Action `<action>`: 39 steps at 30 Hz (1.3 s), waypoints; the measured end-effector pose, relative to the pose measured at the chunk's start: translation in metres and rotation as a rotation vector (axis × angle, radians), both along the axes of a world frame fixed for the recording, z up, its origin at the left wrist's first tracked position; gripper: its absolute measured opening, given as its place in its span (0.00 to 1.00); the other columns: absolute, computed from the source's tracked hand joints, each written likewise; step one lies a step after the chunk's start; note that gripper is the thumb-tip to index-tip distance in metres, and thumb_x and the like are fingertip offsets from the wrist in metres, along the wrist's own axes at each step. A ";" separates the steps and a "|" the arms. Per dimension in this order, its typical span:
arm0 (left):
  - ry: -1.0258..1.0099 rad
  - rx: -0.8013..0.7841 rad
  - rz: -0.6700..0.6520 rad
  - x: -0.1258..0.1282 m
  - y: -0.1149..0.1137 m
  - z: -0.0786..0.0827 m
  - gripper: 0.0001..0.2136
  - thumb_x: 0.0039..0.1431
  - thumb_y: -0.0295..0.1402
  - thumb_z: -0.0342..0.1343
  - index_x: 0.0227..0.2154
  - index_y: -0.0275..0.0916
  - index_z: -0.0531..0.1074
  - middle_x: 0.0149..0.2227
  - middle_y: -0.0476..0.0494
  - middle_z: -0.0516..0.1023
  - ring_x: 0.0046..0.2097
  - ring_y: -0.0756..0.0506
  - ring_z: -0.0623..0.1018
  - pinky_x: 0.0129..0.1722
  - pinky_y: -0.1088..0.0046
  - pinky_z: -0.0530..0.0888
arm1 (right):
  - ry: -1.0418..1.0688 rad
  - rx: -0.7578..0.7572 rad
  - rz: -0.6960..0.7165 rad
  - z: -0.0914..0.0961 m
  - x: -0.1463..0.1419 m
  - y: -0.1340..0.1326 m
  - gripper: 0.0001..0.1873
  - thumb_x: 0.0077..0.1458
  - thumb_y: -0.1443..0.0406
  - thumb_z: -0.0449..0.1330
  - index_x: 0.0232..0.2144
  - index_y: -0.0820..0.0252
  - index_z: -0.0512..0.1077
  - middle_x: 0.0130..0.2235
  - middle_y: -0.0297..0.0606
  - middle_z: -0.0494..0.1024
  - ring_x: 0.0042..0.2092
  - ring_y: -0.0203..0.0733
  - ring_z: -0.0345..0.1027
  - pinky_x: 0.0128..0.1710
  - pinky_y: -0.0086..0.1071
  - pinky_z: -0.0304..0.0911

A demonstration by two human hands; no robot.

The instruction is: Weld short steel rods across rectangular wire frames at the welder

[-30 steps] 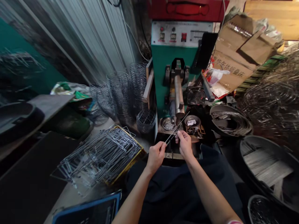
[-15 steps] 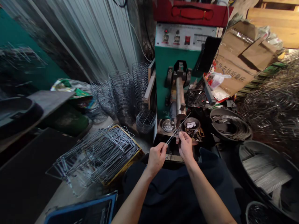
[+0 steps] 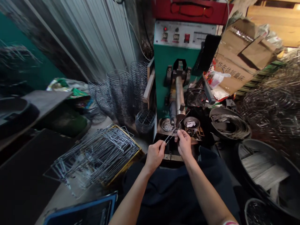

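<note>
Pinched between the fingertips of my left hand is the near end of a thin, bent metal wire. My right hand has thumb and fingers closed near the wire's far end, just under the electrode tips. The wire slants up and to the right toward the thick metal arm of a green spot-welding machine; whether it touches the tip cannot be made out. Left of the tips sits a small round dish of tiny metal pieces. To the right is another dish with a pale piece in it.
Bent wire frames are heaped in a yellow crate at left, with stacked round wire baskets behind. At right stand a tub of curved wires and a large black tub of straight rods. A small fan is beside the welding arm.
The wire's far end, which stuck out past the electrode to the right, now ends by the tips near my right hand. Both hands have shifted slightly left, and the view has moved a little.
</note>
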State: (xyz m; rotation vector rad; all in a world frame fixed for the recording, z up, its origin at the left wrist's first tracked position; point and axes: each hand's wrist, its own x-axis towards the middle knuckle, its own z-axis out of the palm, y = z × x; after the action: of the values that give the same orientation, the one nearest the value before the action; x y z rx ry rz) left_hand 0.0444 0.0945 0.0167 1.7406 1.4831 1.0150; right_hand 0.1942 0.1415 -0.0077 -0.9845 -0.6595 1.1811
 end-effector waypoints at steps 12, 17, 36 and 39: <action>-0.017 -0.015 -0.048 -0.001 0.009 -0.002 0.16 0.65 0.39 0.47 0.30 0.37 0.75 0.21 0.51 0.69 0.24 0.51 0.66 0.26 0.76 0.60 | -0.092 -0.002 -0.012 -0.002 0.007 0.003 0.17 0.49 0.53 0.66 0.24 0.59 0.68 0.22 0.29 0.69 0.20 0.29 0.57 0.20 0.24 0.55; -0.007 0.008 -0.075 0.002 0.027 -0.002 0.18 0.65 0.40 0.47 0.28 0.37 0.76 0.20 0.50 0.70 0.24 0.51 0.65 0.26 0.76 0.59 | -0.136 0.015 -0.045 -0.001 0.014 0.011 0.18 0.49 0.52 0.66 0.25 0.59 0.69 0.22 0.29 0.68 0.21 0.29 0.56 0.20 0.25 0.54; 0.130 0.119 -0.101 0.006 0.039 0.009 0.15 0.63 0.32 0.49 0.26 0.36 0.77 0.22 0.46 0.75 0.24 0.50 0.68 0.27 0.74 0.60 | -0.304 -0.077 0.166 -0.015 0.041 -0.021 0.20 0.51 0.49 0.64 0.27 0.60 0.70 0.22 0.29 0.68 0.21 0.30 0.57 0.20 0.24 0.53; 0.308 0.191 -0.132 0.000 0.019 0.010 0.15 0.64 0.31 0.48 0.26 0.36 0.77 0.24 0.41 0.78 0.26 0.47 0.73 0.27 0.72 0.60 | -0.504 -0.153 0.331 -0.039 0.038 -0.061 0.21 0.49 0.47 0.65 0.28 0.60 0.73 0.22 0.31 0.69 0.21 0.32 0.58 0.20 0.26 0.54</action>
State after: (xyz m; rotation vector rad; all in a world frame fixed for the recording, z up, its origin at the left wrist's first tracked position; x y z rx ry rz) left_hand 0.0443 0.1137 0.0270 2.1807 1.4668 0.8728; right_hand 0.2322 0.0804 -0.0471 -1.3576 -1.1794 1.2917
